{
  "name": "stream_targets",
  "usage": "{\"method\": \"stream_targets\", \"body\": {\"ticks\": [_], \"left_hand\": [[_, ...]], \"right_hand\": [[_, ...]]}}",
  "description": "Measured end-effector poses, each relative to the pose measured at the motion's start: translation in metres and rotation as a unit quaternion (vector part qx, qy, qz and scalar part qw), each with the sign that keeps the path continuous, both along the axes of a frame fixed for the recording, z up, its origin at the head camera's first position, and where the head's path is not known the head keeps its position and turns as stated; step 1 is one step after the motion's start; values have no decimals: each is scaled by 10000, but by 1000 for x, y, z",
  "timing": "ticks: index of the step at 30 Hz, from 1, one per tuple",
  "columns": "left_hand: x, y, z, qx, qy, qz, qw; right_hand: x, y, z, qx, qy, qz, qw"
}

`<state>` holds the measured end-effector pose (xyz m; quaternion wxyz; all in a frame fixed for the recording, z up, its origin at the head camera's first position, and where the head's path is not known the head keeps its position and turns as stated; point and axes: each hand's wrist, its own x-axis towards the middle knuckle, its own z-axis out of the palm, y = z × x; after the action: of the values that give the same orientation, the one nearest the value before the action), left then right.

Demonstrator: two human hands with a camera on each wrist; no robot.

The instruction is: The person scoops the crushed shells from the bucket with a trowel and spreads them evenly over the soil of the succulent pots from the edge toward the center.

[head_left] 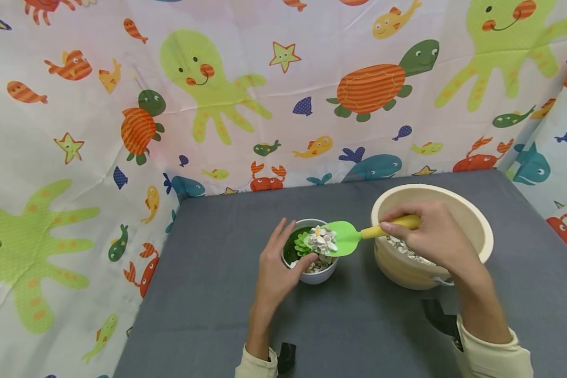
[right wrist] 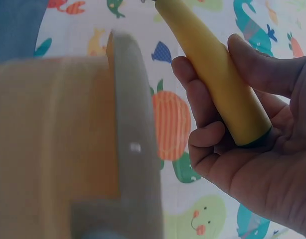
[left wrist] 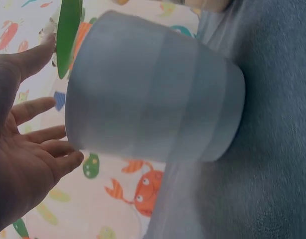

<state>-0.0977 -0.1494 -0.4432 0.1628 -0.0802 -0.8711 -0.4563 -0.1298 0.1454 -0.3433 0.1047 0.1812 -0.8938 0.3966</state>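
My right hand (head_left: 437, 231) grips the yellow handle (right wrist: 218, 74) of a small toy trowel with a lime-green blade (head_left: 347, 240). On the blade lies a heap of pale stones or shell bits (head_left: 322, 240), over the mouth of a small light-grey pot (head_left: 317, 278). Inside that pot are a bright green succulent (head_left: 302, 244), a dark green patch (head_left: 290, 247) and some pebbles (head_left: 317, 265). My left hand (head_left: 280, 265) is at the pot's left side, fingers spread and fingertips at the rim. In the left wrist view its thumb is close to the trowel's green blade (left wrist: 68, 37).
To the right stands a large cream pot (head_left: 401, 273) with a thick rim and a pale cord at its side; pale gravel (head_left: 408, 251) lies inside, partly hidden by my right hand. A grey cloth (head_left: 208, 294) covers the table. Sea-animal curtains (head_left: 245, 163) hang behind and at both sides.
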Motion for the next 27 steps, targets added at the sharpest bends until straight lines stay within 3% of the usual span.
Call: {"method": "stream_targets", "body": {"ticks": [4, 10, 20, 27], "left_hand": [[0, -8, -5, 43, -114, -74, 9999], [-3, -17, -15, 151, -579, -389, 9975], [-12, -29, -29, 399, -1020, -784, 9909], [-16, -31, -35, 974, -1548, -780, 9800]], "right_hand": [[-2, -10, -1, -9, -250, 176, 9995], [-6, -22, -2, 121, -454, 424, 9980], [-5, -42, 1, 333, -344, 637, 9968], [4, -64, 8, 697, -227, 674, 9950]]}}
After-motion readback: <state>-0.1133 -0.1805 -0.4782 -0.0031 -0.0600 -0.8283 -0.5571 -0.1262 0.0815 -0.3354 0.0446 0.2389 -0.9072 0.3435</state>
